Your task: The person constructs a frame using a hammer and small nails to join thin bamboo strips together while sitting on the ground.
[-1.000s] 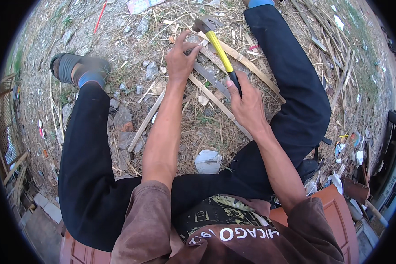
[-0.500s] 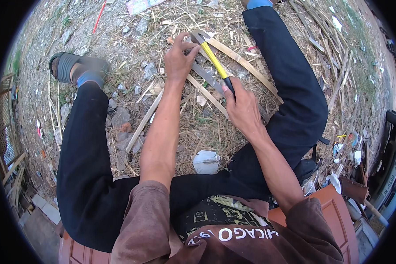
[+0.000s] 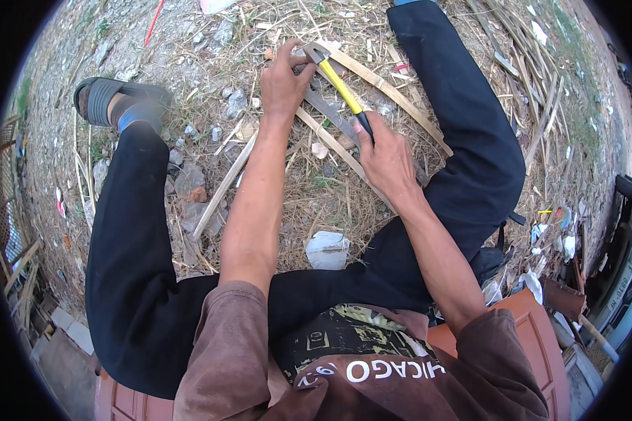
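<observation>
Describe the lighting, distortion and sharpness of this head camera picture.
Head view: soft, even daylight, only faint shadows under the legs; strong fisheye bending with a black rim; the right hand gripping the hammer and the left hand by its head are sharp; the ground litter looks pale, without glare.

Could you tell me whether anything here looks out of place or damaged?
Nothing looks damaged. The ground is littered with stones, dry grass and scraps, including a crumpled white scrap. The right hand holds a yellow-handled hammer whose head sits by the left hand on wooden strips.
</observation>
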The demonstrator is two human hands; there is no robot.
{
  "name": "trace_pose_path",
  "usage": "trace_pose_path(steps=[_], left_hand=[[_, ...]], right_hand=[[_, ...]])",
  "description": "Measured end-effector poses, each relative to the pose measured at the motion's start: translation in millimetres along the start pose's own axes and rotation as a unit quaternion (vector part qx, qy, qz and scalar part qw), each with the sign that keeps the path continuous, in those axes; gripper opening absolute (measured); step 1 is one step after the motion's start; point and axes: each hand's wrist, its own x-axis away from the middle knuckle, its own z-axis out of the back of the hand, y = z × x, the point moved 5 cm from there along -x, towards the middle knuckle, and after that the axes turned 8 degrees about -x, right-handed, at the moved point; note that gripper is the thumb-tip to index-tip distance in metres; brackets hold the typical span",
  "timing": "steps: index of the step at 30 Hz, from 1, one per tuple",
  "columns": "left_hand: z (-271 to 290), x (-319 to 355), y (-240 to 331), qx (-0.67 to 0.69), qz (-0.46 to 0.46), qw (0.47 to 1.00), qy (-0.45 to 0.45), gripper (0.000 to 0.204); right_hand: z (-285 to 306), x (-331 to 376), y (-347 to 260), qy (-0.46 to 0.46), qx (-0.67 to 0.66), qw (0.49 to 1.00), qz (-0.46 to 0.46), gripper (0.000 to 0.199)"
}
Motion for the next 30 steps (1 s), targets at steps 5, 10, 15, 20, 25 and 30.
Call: trace_pose_path(steps=[5, 10, 15, 20, 25, 30], left_hand=[[-3, 0, -2, -0.011, 0.024, 1.000, -0.006, 0.051], [-5, 1, -4, -0.018, 0.018, 1.000, -0.008, 0.050], [-5, 1, -3, 0.002, 0.009, 1.000, 0.009, 0.049], [-2, 2, -3, 0.057, 0.007, 0.998, -0.027, 0.045], [5, 3, -3, 0.010, -0.055, 0.997, -0.054, 0.060], [-5, -1, -7, -0.011, -0.011, 0.986, -0.164, 0.075]], right_hand=[[9, 7, -9, 0.031, -0.050, 0.998, 0.010, 0.019], [3, 2, 0, 0.018, -0.025, 1.000, 0.000, 0.018], [11, 4, -11, 0.033, -0.078, 0.996, -0.009, 0.016], [12, 14, 13, 0.045, -0.118, 0.989, -0.082, 0.020], [19, 17, 17, 0.061, -0.145, 0.979, -0.131, 0.025], [23, 16, 23, 0.082, -0.131, 0.981, -0.120, 0.026]])
